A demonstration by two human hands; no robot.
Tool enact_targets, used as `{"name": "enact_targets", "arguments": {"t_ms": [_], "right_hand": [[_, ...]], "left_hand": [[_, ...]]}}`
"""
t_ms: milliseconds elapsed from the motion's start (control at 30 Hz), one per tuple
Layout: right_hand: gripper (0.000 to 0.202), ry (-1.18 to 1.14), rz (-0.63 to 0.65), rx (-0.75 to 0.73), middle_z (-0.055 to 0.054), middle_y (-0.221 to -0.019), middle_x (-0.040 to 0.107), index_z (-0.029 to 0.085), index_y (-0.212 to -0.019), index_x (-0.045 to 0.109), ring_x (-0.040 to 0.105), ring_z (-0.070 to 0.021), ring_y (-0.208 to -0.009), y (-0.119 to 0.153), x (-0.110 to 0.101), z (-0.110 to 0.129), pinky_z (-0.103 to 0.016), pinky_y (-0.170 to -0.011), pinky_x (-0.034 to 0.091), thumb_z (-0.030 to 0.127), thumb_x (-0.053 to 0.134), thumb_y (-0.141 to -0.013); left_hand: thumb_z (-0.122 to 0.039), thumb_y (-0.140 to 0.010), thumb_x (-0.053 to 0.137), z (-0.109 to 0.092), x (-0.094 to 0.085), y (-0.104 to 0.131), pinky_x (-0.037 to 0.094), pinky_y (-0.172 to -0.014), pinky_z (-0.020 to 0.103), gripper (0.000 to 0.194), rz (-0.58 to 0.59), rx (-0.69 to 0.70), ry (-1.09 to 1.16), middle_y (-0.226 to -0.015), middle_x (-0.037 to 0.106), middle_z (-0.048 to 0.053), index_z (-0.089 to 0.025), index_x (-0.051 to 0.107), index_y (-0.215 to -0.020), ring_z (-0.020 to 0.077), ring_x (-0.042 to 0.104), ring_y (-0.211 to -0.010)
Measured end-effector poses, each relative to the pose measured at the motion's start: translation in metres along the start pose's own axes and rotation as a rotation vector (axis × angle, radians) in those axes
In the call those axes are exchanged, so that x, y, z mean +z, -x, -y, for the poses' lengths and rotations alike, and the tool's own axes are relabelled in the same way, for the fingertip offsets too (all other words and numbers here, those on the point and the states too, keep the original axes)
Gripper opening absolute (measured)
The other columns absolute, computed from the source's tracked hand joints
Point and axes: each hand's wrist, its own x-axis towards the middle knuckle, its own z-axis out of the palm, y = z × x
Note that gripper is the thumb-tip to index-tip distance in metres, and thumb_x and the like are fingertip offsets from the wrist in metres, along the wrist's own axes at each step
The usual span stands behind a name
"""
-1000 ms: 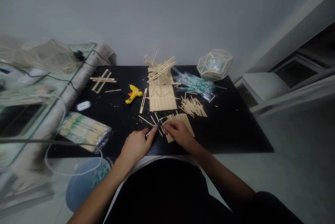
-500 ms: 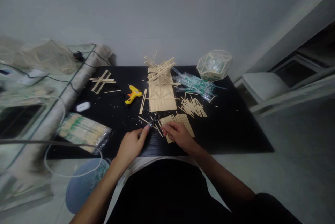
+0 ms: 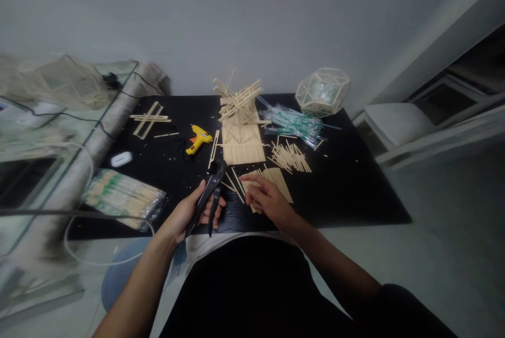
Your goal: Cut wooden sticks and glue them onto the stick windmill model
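My left hand (image 3: pixel 193 211) holds black-handled pliers (image 3: pixel 211 193) near the table's front edge, their handles spread and their jaws pointing away from me. Over a row of short wooden sticks (image 3: pixel 279 182) is my right hand (image 3: pixel 266 196), its index finger stretched out to the left and the other fingers curled; no object shows in it. Several loose thin sticks (image 3: pixel 235 185) lie between the hands. Behind them a flat stack of wooden sticks (image 3: pixel 243 149) bears a tangle of crossed sticks (image 3: pixel 240 100). A pile of short sticks (image 3: pixel 291 158) lies to the right.
On the black table (image 3: pixel 347 185) are a yellow glue gun (image 3: pixel 199 139), a white case (image 3: pixel 121 159), crossed sticks (image 3: pixel 150 119), a bagged stick bundle (image 3: pixel 124 196), clear and green wrappers (image 3: pixel 295 123) and a stick-frame polyhedron (image 3: pixel 322 91). A blue bin (image 3: pixel 120 275) stands below left.
My left hand has turned and opened outward, so the pliers now show whole with handles spread. My right index finger has stretched out. The view has shifted slightly.
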Motion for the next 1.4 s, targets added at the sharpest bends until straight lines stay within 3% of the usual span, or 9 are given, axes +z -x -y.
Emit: {"name": "enact_targets", "arguments": {"t_ms": [133, 200, 267, 367, 533, 733, 1100, 1267, 1400], "right_hand": [[0.038, -0.014, 0.008, 0.004, 0.004, -0.069, 0.062, 0.019, -0.122, 0.066, 0.032, -0.0055, -0.045, -0.001, -0.001, -0.003, -0.022, -0.044, 0.024, 0.045, 0.066, -0.094], [0.037, 0.002, 0.002, -0.009, 0.004, -0.070, 0.061, 0.018, -0.116, 0.068, 0.034, -0.0057, -0.046, -0.001, -0.001, -0.003, -0.022, -0.044, 0.025, 0.047, 0.066, -0.094], [0.036, 0.025, -0.004, -0.019, 0.003, -0.070, 0.061, 0.017, -0.110, 0.070, 0.036, -0.0062, -0.047, -0.001, 0.000, -0.003, -0.023, -0.044, 0.026, 0.050, 0.065, -0.094], [0.036, 0.061, -0.006, -0.022, 0.003, -0.070, 0.060, 0.018, -0.096, 0.067, 0.038, -0.0068, -0.047, 0.001, 0.001, 0.000, -0.023, -0.045, 0.029, 0.054, 0.065, -0.095], [0.043, 0.145, -0.017, -0.040, 0.001, -0.067, 0.059, 0.020, -0.078, 0.061, 0.038, -0.0081, -0.048, 0.003, 0.000, 0.003, -0.024, -0.045, 0.031, 0.059, 0.062, -0.096], [0.043, 0.191, -0.020, -0.075, 0.000, -0.065, 0.059, 0.020, -0.075, 0.061, 0.041, -0.0096, -0.050, 0.003, -0.001, 0.001, -0.024, -0.046, 0.031, 0.057, 0.060, -0.098], [0.042, 0.170, -0.019, -0.011, 0.002, -0.062, 0.055, 0.020, -0.074, 0.061, 0.037, -0.0079, -0.048, 0.002, -0.003, -0.002, -0.023, -0.045, 0.027, 0.055, 0.062, -0.097], [0.037, 0.107, 0.010, 0.032, 0.003, -0.069, 0.060, 0.017, -0.096, 0.070, 0.038, -0.0067, -0.046, 0.001, -0.002, -0.003, -0.023, -0.043, 0.027, 0.054, 0.064, -0.094], [0.038, 0.087, 0.014, 0.037, 0.004, -0.070, 0.061, 0.018, -0.111, 0.071, 0.039, -0.0065, -0.047, 0.002, 0.000, -0.002, -0.022, -0.043, 0.028, 0.051, 0.064, -0.095]], "left_hand": [[-0.083, -0.094, 0.034, 0.003, 0.012, 0.005, 0.049, -0.064, 0.032, 0.076, -0.159, 0.273, -0.401, -0.069, 0.065, 0.005, -0.017, 0.070, -0.089, 0.0202, 0.060, -0.061], [-0.076, -0.099, 0.035, 0.006, 0.021, 0.010, 0.049, -0.071, 0.034, 0.067, -0.322, 0.411, -0.717, -0.078, 0.069, 0.007, -0.019, 0.069, -0.092, 0.0244, 0.064, -0.072], [-0.066, -0.104, 0.034, 0.008, 0.029, 0.013, 0.049, -0.080, 0.038, 0.056, -0.404, 0.499, -0.945, -0.091, 0.072, 0.009, -0.021, 0.067, -0.101, 0.0286, 0.068, -0.086], [-0.058, -0.106, 0.031, 0.013, 0.037, 0.015, 0.051, -0.084, 0.041, 0.050, -0.470, 0.533, -1.151, -0.102, 0.073, 0.012, -0.020, 0.064, -0.112, 0.0320, 0.070, -0.096], [-0.055, -0.107, 0.032, 0.019, 0.039, 0.013, 0.052, -0.084, 0.041, 0.047, -0.550, 0.564, -1.331, -0.105, 0.071, 0.014, -0.018, 0.061, -0.110, 0.0320, 0.070, -0.097], [-0.056, -0.107, 0.034, 0.021, 0.038, 0.012, 0.051, -0.081, 0.040, 0.045, -0.547, 0.590, -1.359, -0.099, 0.068, 0.014, -0.019, 0.058, -0.103, 0.0315, 0.068, -0.093], [-0.055, -0.108, 0.033, 0.019, 0.039, 0.010, 0.045, -0.069, 0.034, 0.039, -0.453, 0.450, -1.330, -0.090, 0.071, 0.010, -0.022, 0.052, -0.098, 0.0289, 0.071, -0.080], [-0.054, -0.108, 0.032, 0.021, 0.033, 0.007, 0.040, -0.067, 0.033, 0.043, -0.449, 0.421, -1.247, -0.076, 0.068, 0.008, -0.022, 0.056, -0.092, 0.0276, 0.069, -0.073], [-0.064, -0.106, 0.032, 0.022, 0.025, 0.003, 0.039, -0.063, 0.030, 0.056, -0.386, 0.468, -0.917, -0.067, 0.062, 0.003, -0.021, 0.059, -0.082, 0.0222, 0.062, -0.065]]}}
